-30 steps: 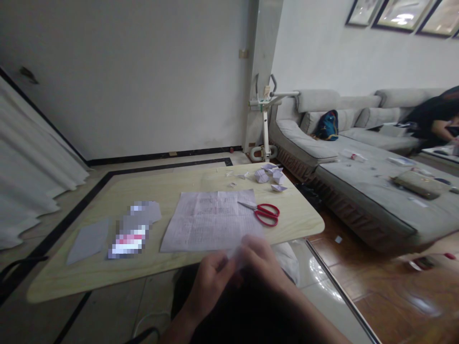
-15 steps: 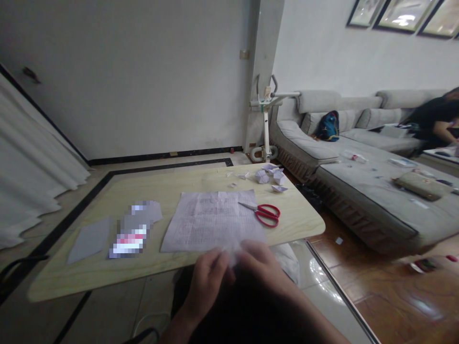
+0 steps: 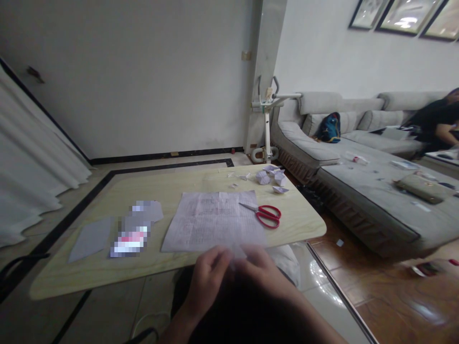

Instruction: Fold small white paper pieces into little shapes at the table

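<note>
At the table's near edge my left hand point(image 3: 211, 272) and my right hand point(image 3: 264, 268) are close together, fingers pinched. Between their fingertips is a small piece of white paper point(image 3: 237, 252), blurred and mostly hidden by the fingers. Just beyond the hands a large printed sheet of paper point(image 3: 211, 220) lies flat, with crease lines across it. Scissors point(image 3: 268, 216) with red handles rest partly on its right side, blades pointing left. Several folded paper shapes point(image 3: 263, 177) are grouped at the table's far right corner, with small paper scraps point(image 3: 245, 177) to their left.
The pale wooden table point(image 3: 172, 184) has rounded corners. On its left lie a white sheet point(image 3: 91, 239) and a pixelated item point(image 3: 131, 236). To the right stands a grey sofa point(image 3: 358, 186) with a blue backpack point(image 3: 330, 128); a person point(image 3: 435, 119) sits at its far end.
Both hands stay together at the near edge, with slight finger movement around the small paper. The right fingers look a little lower. The view has shifted slightly; the things on the table keep their places.
</note>
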Tool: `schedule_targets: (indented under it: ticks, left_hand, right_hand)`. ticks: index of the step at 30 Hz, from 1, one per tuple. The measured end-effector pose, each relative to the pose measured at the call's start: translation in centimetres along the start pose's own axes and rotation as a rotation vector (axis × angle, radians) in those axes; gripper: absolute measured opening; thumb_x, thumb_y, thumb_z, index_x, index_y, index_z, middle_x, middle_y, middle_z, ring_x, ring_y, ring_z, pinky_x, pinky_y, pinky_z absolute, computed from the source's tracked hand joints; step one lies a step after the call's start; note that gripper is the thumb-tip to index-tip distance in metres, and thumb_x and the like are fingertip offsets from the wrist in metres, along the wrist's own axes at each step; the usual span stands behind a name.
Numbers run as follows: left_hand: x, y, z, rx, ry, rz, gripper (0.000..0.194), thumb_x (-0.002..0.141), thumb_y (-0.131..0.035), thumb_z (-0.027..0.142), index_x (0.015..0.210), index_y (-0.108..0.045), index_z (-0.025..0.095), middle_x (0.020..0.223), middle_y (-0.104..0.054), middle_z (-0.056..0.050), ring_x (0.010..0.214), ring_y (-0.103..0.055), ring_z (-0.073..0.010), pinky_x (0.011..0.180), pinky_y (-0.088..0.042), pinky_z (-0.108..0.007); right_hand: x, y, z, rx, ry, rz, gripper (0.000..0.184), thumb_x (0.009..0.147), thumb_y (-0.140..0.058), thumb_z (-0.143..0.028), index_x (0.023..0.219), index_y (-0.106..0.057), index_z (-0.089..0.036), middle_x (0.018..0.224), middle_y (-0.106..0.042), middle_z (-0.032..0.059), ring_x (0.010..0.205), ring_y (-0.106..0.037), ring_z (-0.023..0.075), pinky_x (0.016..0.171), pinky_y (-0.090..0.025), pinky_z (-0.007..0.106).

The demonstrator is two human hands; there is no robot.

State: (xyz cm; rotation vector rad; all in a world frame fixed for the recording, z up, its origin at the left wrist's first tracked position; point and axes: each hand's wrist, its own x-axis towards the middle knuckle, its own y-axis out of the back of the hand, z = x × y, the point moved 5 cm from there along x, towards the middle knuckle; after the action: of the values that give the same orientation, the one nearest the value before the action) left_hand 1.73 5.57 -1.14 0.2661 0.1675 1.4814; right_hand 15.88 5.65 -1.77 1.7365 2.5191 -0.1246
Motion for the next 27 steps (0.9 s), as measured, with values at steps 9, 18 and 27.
schedule_targets:
  ticks: [9, 18, 27]
  left_hand:
    - [0.5, 0.2, 0.5, -0.083, -0.059, 0.044, 0.02, 0.086, -0.057, 0.029, 0.07, -0.062, 0.019, 0.063, -0.06, 0.003, 0.061, -0.059, -0.0139, 0.057, -0.048, -0.02]
    - [0.4, 0.8, 0.6, 0.018, -0.12, 0.194, 0.022, 0.087, -0.057, 0.031, 0.07, -0.061, 0.018, 0.063, -0.061, 0.002, 0.062, -0.058, -0.0148, 0.058, -0.046, -0.021]
    - [0.8, 0.8, -0.4, -0.058, 0.006, 0.17, 0.024, 0.084, -0.056, 0.036, 0.068, -0.059, 0.018, 0.062, -0.056, 0.003, 0.062, -0.053, -0.0153, 0.056, -0.044, -0.022]
  right_hand:
    - [0.3, -0.5, -0.6, -0.052, 0.068, -0.105, 0.028, 0.087, -0.061, -0.039, 0.075, -0.06, -0.014, 0.068, -0.05, -0.0023, 0.065, -0.045, 0.0123, 0.057, -0.037, 0.022]
    - [0.3, -0.6, -0.2, -0.111, 0.026, -0.107, 0.032, 0.083, -0.067, -0.043, 0.075, -0.059, -0.013, 0.065, -0.048, -0.0034, 0.062, -0.043, 0.011, 0.053, -0.034, 0.021]
    - [0.4, -0.6, -0.3, -0.123, 0.064, -0.036, 0.022, 0.086, -0.058, -0.031, 0.071, -0.055, -0.016, 0.066, -0.045, -0.0033, 0.064, -0.043, 0.0121, 0.058, -0.037, 0.023]
